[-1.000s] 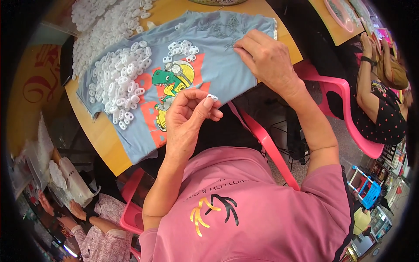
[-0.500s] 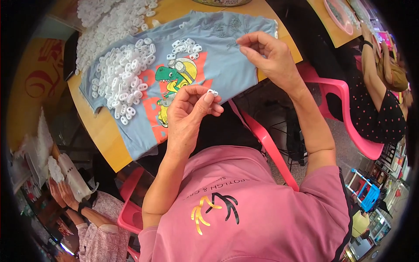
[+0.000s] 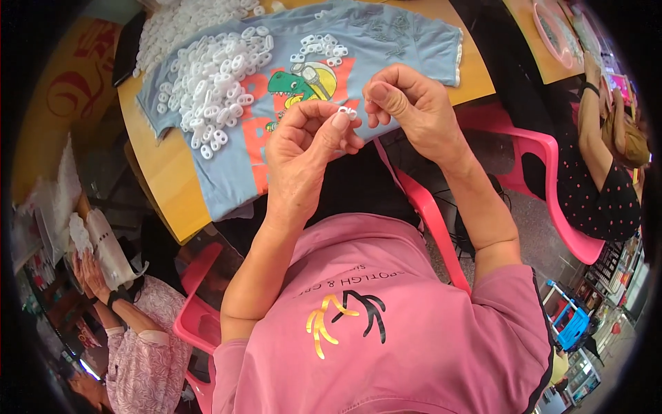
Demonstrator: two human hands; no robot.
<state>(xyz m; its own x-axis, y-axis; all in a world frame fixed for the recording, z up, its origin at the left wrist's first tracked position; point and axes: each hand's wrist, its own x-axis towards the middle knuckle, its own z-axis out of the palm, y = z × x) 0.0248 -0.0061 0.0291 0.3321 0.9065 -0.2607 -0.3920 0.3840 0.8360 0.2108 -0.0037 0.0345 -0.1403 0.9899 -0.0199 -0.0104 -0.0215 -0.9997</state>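
I have the left hand (image 3: 303, 141) pinching a small white piece (image 3: 348, 111) between thumb and forefinger, lifted over the near edge of the blue shirt (image 3: 224, 183) spread on the table. The right hand (image 3: 417, 114) is just to the right, thumb and forefinger drawn narrowly together and apart from the piece; I cannot tell whether anything thin sits between those tips. My reading is that the step in hand is fitting work on this single piece, the left hand serving as the holder and the right as the working hand. The next move, as I judge it, calls for a firm left pinch with the piece's openings left uncovered, and a short, fine approach from the right with the fingertips well lined up. Loose stock lies on the shirt: a big white pile (image 3: 214, 83) to the left, a small white cluster (image 3: 321, 47) at the far middle, and thin dark bits (image 3: 392, 34) at the far right, too small for me to identify. The left thumb covers part of the held piece, the hands hide part of the dinosaur print (image 3: 289, 84), and the heap at far left is cut off by the upper edge of my view.
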